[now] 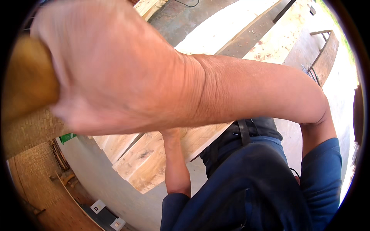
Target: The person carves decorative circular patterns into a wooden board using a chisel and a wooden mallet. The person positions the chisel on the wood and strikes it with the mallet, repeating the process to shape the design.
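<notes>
Very close to the camera, my right hand [100,73] is blurred, its curled fingers round a yellow-brown object [29,77] at the far left, too blurred to identify. The right forearm crosses the upper middle of the view. My left forearm [175,161] rises from below over pale wooden boards [138,169] with a long dark gap between two pieces; the left hand is hidden behind my right arm. More long pale planks [285,30] lie beyond my right arm.
A weathered wooden piece [327,54] stands at the right with dark cables beside it. At lower left are woven matting [34,181], a green object [67,136], some sticks and small white boxes [97,206] along the edge of the pale floor [108,196].
</notes>
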Tool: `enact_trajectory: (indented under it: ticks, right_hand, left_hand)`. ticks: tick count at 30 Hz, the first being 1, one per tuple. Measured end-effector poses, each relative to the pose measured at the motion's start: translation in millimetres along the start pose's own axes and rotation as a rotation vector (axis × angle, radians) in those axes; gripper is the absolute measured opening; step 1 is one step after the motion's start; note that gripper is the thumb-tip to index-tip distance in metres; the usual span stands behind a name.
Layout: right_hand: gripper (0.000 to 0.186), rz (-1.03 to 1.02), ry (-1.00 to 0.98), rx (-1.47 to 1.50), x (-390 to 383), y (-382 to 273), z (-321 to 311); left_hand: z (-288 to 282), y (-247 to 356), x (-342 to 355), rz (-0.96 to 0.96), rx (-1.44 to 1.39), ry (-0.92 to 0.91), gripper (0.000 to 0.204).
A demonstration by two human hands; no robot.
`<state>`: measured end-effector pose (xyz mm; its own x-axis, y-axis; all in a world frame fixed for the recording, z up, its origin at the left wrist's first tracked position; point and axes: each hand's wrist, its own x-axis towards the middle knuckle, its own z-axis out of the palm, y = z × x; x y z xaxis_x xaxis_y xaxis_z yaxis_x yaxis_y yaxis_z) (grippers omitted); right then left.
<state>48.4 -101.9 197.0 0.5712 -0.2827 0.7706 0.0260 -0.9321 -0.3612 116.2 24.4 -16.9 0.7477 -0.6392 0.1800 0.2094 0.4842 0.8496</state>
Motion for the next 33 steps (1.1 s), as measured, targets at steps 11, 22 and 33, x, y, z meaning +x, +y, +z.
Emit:
enact_trajectory:
  ticks: [11, 22, 33]
  right_hand:
    - [0.007, -0.289, 0.005, -0.180, -48, 27, 26]
    - [0.035, 0.641, -0.019, 0.370, -154, 46, -21]
    - [0.047, 1.278, -0.192, 0.431, -274, 66, 16]
  left_hand:
    - [11, 14, -2, -0.023, 0.190, 0.104, 0.021]
    - [3, 31, -45, 0.057, 0.243, -0.049, 0.059]
    - [-21, 51, -28, 0.008, 0.071, 0.178, 0.060]
